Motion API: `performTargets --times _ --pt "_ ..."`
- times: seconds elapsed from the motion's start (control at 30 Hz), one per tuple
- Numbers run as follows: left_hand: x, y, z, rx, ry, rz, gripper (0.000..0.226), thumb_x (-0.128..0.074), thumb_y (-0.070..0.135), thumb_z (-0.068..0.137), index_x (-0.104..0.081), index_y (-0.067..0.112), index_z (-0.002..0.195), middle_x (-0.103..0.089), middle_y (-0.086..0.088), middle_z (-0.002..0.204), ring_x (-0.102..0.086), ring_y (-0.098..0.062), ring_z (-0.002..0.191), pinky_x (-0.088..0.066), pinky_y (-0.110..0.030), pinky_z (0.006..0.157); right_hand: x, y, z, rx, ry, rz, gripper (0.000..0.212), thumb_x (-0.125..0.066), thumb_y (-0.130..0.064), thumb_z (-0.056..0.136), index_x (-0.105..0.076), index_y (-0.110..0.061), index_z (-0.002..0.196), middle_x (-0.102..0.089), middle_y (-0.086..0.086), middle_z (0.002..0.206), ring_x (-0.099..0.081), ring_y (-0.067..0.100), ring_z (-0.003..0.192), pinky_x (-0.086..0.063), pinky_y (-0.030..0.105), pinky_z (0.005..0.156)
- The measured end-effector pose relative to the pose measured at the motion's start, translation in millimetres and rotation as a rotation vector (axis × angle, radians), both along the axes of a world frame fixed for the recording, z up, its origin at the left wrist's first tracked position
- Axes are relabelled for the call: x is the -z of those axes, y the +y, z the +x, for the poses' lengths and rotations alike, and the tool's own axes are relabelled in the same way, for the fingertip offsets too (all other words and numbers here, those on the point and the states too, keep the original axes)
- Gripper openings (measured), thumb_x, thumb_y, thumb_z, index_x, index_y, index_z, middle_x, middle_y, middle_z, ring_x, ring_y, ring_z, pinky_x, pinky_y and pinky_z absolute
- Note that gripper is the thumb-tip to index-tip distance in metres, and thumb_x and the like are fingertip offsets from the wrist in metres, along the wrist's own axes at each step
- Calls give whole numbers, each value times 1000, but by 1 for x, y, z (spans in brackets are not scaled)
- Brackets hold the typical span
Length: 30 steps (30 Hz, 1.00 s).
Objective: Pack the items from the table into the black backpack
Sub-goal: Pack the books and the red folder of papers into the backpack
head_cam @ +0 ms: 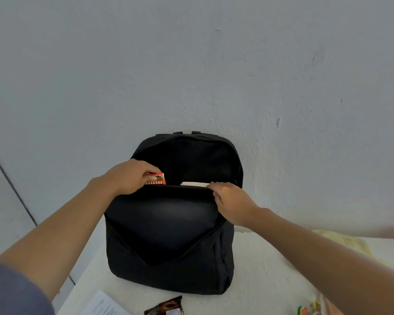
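We have one head-worn wide-angle view, facing forward and down. It sits close: the black backpack [173, 223] fills the centre, with the wall [191, 53] above and a strip of tabletop [259, 269] along the bottom edge.

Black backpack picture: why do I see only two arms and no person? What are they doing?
The camera sits on the person's head, looking down, so you see only their arms. The left hand holds a red-and-white snack packet at the open top of the black fabric backpack. The right hand grips the front edge of the opening. A flat white thing pokes up inside. The backpack stands on a white table. A dark brown shiny wrapper, a white paper sheet and a pale yellow cloth lie there too.
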<state>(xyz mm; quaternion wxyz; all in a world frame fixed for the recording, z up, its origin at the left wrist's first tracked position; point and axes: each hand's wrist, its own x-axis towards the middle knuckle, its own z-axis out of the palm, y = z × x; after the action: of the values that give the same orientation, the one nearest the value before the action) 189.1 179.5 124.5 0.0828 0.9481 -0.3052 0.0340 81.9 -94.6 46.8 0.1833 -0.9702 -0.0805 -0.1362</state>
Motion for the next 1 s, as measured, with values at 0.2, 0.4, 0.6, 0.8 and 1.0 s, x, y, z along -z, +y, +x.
performTargets --times 0.2,0.4,0.6,0.8,1.0 --pt "26 -14 16 -43 7 156 32 -44 23 108 -71 20 125 -58 -5 109 -51 -25 113 -42 -33 98 1 -3 5 -15 34 -41 42 -37 -14 106 -46 -13 147 -52 7 144 -49 25 129 -37 31 111" --pt "32 -18 3 -26 -195 11 37 -52 24 103 -61 22 140 -56 -4 121 -50 -22 114 -49 -39 96 0 -8 9 -29 20 157 34 -44 -16 105 -58 -13 136 -59 4 135 -54 20 124 -38 23 105" --pt "27 -72 -56 59 -190 -353 13 -60 27 100 -70 30 106 -57 11 88 -56 -8 74 -52 -31 71 -7 -16 -19 61 -253 504 17 -50 -19 103 -66 -22 107 -67 -10 95 -61 1 91 -46 12 79" --pt "54 -158 -137 176 93 -773 6 -64 22 99 -65 27 97 -59 -1 71 -52 -16 63 -45 -20 57 -15 -59 -97 172 -386 687 13 -50 -22 104 -59 -21 94 -62 -2 69 -61 18 59 -49 29 58" --pt "112 -249 -198 254 420 -781 10 -66 25 98 -63 29 89 -43 7 61 -39 -6 55 -37 -19 51 26 -154 -178 370 -322 650 17 -54 -26 102 -57 -25 86 -60 3 60 -55 26 46 -47 41 48"
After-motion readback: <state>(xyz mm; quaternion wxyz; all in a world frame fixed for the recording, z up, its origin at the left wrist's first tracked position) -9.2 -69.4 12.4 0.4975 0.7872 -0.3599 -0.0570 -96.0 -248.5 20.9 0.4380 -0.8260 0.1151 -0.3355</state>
